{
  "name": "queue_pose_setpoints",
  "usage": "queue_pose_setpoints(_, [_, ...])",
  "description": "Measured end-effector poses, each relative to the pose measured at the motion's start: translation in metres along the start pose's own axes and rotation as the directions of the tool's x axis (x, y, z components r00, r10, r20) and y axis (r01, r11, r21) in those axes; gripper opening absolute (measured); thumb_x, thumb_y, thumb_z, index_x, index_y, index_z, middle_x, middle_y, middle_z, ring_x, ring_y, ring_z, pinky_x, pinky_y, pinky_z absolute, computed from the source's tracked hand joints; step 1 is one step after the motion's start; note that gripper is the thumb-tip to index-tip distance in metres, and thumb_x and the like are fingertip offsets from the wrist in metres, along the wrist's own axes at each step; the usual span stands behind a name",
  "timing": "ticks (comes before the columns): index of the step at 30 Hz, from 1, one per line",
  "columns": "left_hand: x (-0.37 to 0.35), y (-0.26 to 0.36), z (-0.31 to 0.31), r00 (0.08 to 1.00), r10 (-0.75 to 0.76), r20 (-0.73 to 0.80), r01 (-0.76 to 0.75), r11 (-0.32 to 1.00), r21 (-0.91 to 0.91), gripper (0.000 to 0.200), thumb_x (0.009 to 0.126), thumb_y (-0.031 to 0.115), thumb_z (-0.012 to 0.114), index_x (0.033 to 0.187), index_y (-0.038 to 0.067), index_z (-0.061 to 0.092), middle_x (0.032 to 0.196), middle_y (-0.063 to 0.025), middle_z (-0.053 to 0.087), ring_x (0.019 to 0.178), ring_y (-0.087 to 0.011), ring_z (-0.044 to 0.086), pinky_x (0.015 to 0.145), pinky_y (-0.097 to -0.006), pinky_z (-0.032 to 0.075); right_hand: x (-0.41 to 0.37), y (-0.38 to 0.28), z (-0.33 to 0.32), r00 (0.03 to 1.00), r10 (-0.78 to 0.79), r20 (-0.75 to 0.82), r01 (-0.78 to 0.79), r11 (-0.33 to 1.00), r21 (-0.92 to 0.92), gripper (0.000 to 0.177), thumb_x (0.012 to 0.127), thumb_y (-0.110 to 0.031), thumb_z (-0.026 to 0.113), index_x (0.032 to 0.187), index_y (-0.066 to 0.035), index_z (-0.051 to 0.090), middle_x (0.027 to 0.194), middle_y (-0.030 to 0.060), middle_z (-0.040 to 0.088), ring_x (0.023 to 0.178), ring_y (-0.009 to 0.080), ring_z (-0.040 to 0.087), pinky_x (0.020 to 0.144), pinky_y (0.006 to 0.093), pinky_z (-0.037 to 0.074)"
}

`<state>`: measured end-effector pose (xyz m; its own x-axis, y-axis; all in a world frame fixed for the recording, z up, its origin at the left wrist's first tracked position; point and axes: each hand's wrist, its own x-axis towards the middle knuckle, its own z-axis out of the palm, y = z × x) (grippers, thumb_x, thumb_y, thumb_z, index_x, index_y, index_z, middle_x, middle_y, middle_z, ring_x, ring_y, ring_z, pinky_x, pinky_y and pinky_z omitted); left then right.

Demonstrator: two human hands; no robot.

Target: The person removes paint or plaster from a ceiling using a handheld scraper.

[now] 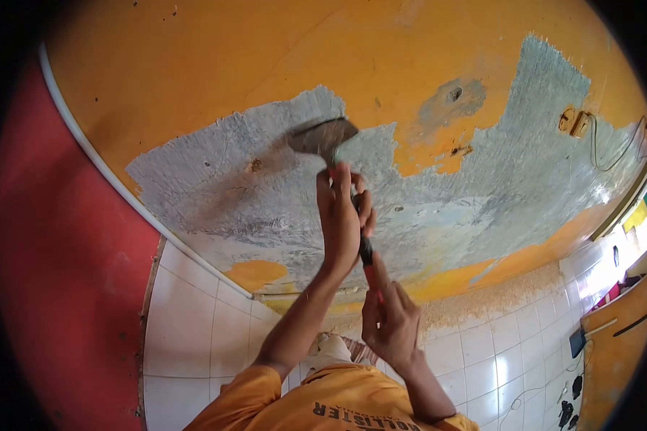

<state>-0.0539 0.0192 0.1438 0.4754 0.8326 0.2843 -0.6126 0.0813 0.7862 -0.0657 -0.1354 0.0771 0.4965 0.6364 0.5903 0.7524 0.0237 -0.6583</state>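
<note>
A long-handled scraper (322,138) with a wide metal blade is held up against the wall. Its blade lies at the ragged upper edge of a grey bare patch (244,165), where the orange paint (266,50) begins. My left hand (341,226) is wrapped round the handle just below the blade. Lower down, my right hand (392,320) grips the red and black handle near its end, index finger stretched along it. Parts of the handle are hidden behind my fingers.
A white pipe (97,151) runs down the corner beside a red wall (65,251). At right, an electrical socket (579,123) has a hanging cable. Paint scrapings (489,305) lie along the wall's foot on white floor tiles (474,345). An orange wooden piece of furniture (615,366) stands at lower right.
</note>
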Motion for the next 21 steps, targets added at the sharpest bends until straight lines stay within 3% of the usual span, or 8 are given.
queue_pose_setpoints(1, [-0.005,-0.011,-0.002,0.996,0.063,-0.066,-0.058,0.996,0.073,0.042,0.108,0.048,0.042,0.104,0.006,0.048,0.076,0.0013,0.043,0.048,-0.006,0.038,0.038,-0.023,0.033,-0.011,0.011,0.01,0.995,-0.076,-0.058,0.071,0.994,-0.083,0.069,0.082,0.008,0.063,0.148,-0.007,0.049,0.083,0.0103,0.063,0.064,0.0222,0.061,0.054,0.0336,0.05])
queue_pose_setpoints(4, [-0.016,-0.014,-0.013,0.999,0.034,0.002,-0.034,0.999,0.034,0.048,0.107,0.05,0.042,0.114,0.003,0.05,0.072,0.0027,0.041,0.051,-0.0065,0.041,0.042,-0.0232,0.036,-0.028,0.014,0.011,0.997,-0.022,-0.072,0.018,0.998,-0.065,0.07,0.081,0.009,0.063,0.148,-0.007,0.049,0.091,0.0141,0.062,0.072,0.0232,0.063,0.056,0.0338,0.051])
queue_pose_setpoints(5, [-0.017,-0.012,-0.014,0.999,-0.011,0.043,0.014,0.998,-0.069,0.052,0.108,0.049,0.038,0.123,0.001,0.05,0.067,0.0042,0.038,0.048,-0.0055,0.037,0.041,-0.0207,0.034,-0.03,0.011,0.006,0.999,0.018,-0.027,-0.017,0.999,0.028,0.07,0.082,0.009,0.062,0.149,-0.003,0.046,0.094,0.0186,0.06,0.076,0.0271,0.063,0.061,0.0341,0.051])
queue_pose_setpoints(8, [-0.013,-0.01,-0.023,0.958,-0.026,0.287,0.127,0.933,-0.338,0.052,0.109,0.048,0.034,0.125,0.001,0.05,0.063,0.0051,0.034,0.046,-0.0049,0.03,0.041,-0.0188,0.032,-0.023,0.006,0.002,1.0,0.0,-0.012,0.003,0.959,0.283,0.07,0.083,0.009,0.06,0.151,0.001,0.041,0.096,0.0212,0.059,0.076,0.0305,0.061,0.065,0.0352,0.051])
queue_pose_setpoints(9, [-0.013,-0.011,-0.022,0.952,-0.038,0.303,0.163,0.903,-0.397,0.05,0.11,0.047,0.034,0.126,0.002,0.049,0.062,0.0047,0.032,0.046,-0.0046,0.026,0.037,-0.0185,0.029,-0.022,0.007,0.002,1.0,-0.006,0.014,0.001,0.955,0.298,0.07,0.084,0.009,0.059,0.151,0.002,0.039,0.097,0.0218,0.059,0.076,0.0316,0.06,0.065,0.0357,0.05])
queue_pose_setpoints(12, [-0.01,-0.015,-0.019,0.974,-0.074,0.216,0.157,0.904,-0.398,0.049,0.108,0.05,0.036,0.123,0.005,0.05,0.061,0.0048,0.031,0.045,-0.0044,0.028,0.034,-0.0196,0.026,-0.018,0.01,0.004,0.996,-0.004,0.092,-0.022,0.958,0.286,0.07,0.085,0.01,0.057,0.152,0.005,0.035,0.1,0.0235,0.06,0.076,0.0341,0.058,0.067,0.0375,0.05])
queue_pose_setpoints(15, [-0.006,-0.012,-0.019,0.989,-0.103,0.11,0.12,0.979,-0.165,0.048,0.107,0.052,0.037,0.117,0.007,0.05,0.06,0.0053,0.03,0.042,-0.0046,0.028,0.032,-0.0206,0.023,-0.014,0.009,0.01,0.992,0.011,0.127,-0.035,0.982,0.185,0.071,0.085,0.011,0.054,0.152,0.006,0.033,0.102,0.0243,0.06,0.077,0.0343,0.057,0.067,0.0393,0.051])
queue_pose_setpoints(21, [0.007,-0.009,-0.028,0.983,-0.117,0.141,0.125,0.991,-0.051,0.048,0.107,0.054,0.037,0.107,0.008,0.05,0.06,0.0059,0.031,0.04,-0.0039,0.026,0.032,-0.0202,0.023,-0.01,-0.001,0.027,0.991,-0.019,0.133,-0.002,0.989,0.15,0.076,0.085,0.012,0.052,0.155,0.004,0.026,0.098,0.0242,0.057,0.078,0.0341,0.055,0.067,0.0419,0.052])
